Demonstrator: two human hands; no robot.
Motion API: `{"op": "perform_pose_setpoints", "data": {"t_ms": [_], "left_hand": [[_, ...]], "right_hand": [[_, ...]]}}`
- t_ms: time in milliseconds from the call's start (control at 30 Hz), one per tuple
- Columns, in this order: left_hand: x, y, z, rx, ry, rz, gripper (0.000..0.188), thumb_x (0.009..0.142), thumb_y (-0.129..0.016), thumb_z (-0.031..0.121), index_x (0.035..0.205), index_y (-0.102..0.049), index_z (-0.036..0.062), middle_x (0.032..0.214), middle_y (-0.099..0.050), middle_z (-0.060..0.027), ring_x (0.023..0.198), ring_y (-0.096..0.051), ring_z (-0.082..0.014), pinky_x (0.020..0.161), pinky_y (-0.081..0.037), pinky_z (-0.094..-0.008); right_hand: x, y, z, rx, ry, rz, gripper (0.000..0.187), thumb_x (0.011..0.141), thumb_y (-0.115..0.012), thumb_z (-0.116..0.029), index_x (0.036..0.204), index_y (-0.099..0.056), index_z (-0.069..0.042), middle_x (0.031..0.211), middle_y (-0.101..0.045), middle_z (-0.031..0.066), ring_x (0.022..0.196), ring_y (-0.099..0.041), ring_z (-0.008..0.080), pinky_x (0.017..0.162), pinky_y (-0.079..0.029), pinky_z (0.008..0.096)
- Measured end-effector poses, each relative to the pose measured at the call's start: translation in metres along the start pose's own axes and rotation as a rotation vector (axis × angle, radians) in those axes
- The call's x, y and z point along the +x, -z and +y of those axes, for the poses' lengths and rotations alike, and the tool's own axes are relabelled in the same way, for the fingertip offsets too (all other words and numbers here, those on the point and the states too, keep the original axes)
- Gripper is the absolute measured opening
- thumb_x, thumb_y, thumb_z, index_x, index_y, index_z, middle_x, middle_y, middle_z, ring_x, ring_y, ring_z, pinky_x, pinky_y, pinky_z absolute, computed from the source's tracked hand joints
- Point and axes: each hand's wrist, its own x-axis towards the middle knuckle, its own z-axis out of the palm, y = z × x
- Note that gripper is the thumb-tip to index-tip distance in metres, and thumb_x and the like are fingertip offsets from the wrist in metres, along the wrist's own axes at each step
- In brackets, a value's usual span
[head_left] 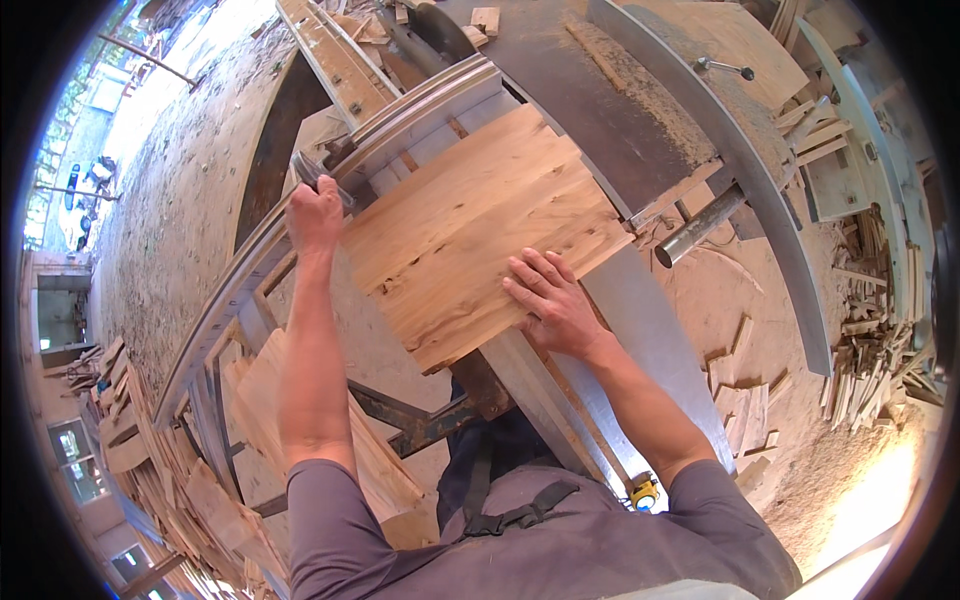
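Observation:
A pale wooden panel [490, 225] with several dark knots lies at a slant across the saw's sliding table, its far left side against the long metal fence [430, 115]. My left hand [316, 215] is closed round a dark metal fitting [312, 168] on that fence, just beyond the panel's left corner. The part inside the fist is hidden. My right hand [556, 303] lies on the panel's near right edge, fingers stretched over its top face and the thumb side not fully visible.
A yellow tape measure [643, 491] rests at the table's near end. Beyond the panel is a dark saw table [610, 110] strewn with sawdust, with a curved-looking metal rail [760, 190] at its right. Wood offcuts [865, 370] pile up on the right, and boards [200, 490] at the left.

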Motion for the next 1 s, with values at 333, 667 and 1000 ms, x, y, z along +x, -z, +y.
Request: {"op": "perform_pose_setpoints", "data": {"t_ms": [333, 667, 1000], "left_hand": [[-0.013, 0.021, 0.017, -0.431, 0.142, -0.199, 0.045, 0.092, -0.063, 0.036, 0.094, -0.07, -0.0085, 0.074, -0.07, -0.0157, 0.066, -0.07, -0.0285, 0.071, -0.056, -0.0409], [-0.121, -0.048, -0.038, -1.061, 0.579, -0.245, 0.053, 0.088, -0.08, 0.012, 0.135, -0.059, -0.0048, 0.124, -0.068, -0.0169, 0.113, -0.065, -0.0302, 0.099, -0.053, -0.0418], [-0.11, -0.056, -0.085, -1.312, 0.704, -0.558, 0.042, 0.094, -0.074, 0.011, 0.131, -0.061, -0.0037, 0.126, -0.069, -0.0115, 0.113, -0.067, -0.0269, 0.101, -0.054, -0.042]], "right_hand": [[0.049, -0.013, 0.023, 0.015, -0.011, 0.079, 0.062, 0.074, -0.079, -0.016, 0.134, -0.066, -0.011, 0.152, -0.052, 0.0095, 0.148, -0.039, 0.0278, 0.125, -0.026, 0.0458], [0.051, -0.003, 0.022, 0.064, -0.028, 0.044, 0.065, 0.075, -0.083, -0.024, 0.136, -0.065, -0.009, 0.152, -0.052, 0.0107, 0.148, -0.038, 0.03, 0.125, -0.025, 0.0454], [0.046, -0.013, 0.019, -0.023, -0.007, 0.029, 0.066, 0.076, -0.082, -0.028, 0.136, -0.064, -0.008, 0.152, -0.053, 0.0111, 0.148, -0.039, 0.03, 0.125, -0.025, 0.0477]]}}
